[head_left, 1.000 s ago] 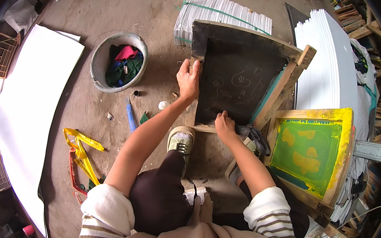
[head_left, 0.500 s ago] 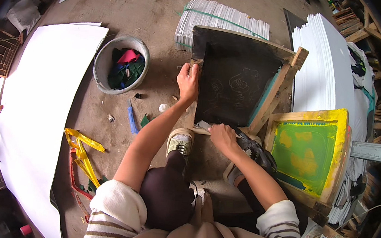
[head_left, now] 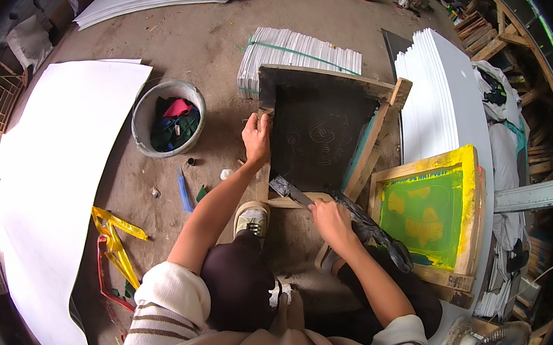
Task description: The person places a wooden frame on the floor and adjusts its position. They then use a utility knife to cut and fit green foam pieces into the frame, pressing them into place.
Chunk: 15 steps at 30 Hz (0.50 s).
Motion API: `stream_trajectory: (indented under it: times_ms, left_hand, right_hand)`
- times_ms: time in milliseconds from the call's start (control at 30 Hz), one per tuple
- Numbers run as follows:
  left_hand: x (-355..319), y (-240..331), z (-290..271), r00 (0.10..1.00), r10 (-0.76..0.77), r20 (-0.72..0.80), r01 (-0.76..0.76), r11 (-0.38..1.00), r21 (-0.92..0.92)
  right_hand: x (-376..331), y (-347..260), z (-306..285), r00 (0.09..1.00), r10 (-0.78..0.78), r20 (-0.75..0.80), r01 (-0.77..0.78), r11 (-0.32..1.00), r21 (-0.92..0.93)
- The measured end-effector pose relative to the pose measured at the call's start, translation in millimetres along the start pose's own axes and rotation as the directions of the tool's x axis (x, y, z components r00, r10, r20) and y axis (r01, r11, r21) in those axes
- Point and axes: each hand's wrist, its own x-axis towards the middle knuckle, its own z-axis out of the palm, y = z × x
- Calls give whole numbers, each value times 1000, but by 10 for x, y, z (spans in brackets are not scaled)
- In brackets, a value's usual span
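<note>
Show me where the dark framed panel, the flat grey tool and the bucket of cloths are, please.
Dark framed panel (head_left: 316, 151): head view, middle of its dark face.
Flat grey tool (head_left: 297, 195): head view, middle of its exposed length.
Bucket (head_left: 143, 118): head view, inner wall on the left side.

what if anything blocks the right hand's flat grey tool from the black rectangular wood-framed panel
Nothing visible: the grey tool in the right hand overlaps the black panel at its lower left corner; contact is unclear.

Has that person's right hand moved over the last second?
Yes: judged against the dark framed screen, the right hand has shifted right and lower in the view.
</note>
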Motion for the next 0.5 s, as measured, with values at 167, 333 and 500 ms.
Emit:
stream_trajectory:
  times_ms: [167, 333, 500]
  left_hand:
    - [-75, 47, 1, 998, -54, 25, 55, 998, -17]
    - [-94, 105, 38, 998, -60, 8, 60, 994, -88]
    - [-56, 26, -43, 993, -110, 40, 112, 992, -51]
  right_hand:
    - [31, 344, 146, 970, 216, 110, -217, 976, -5]
    - [271, 712, 132, 922, 322, -214, -321, 946, 41]
    - [827, 373, 176, 994, 103, 34, -108, 885, 452]
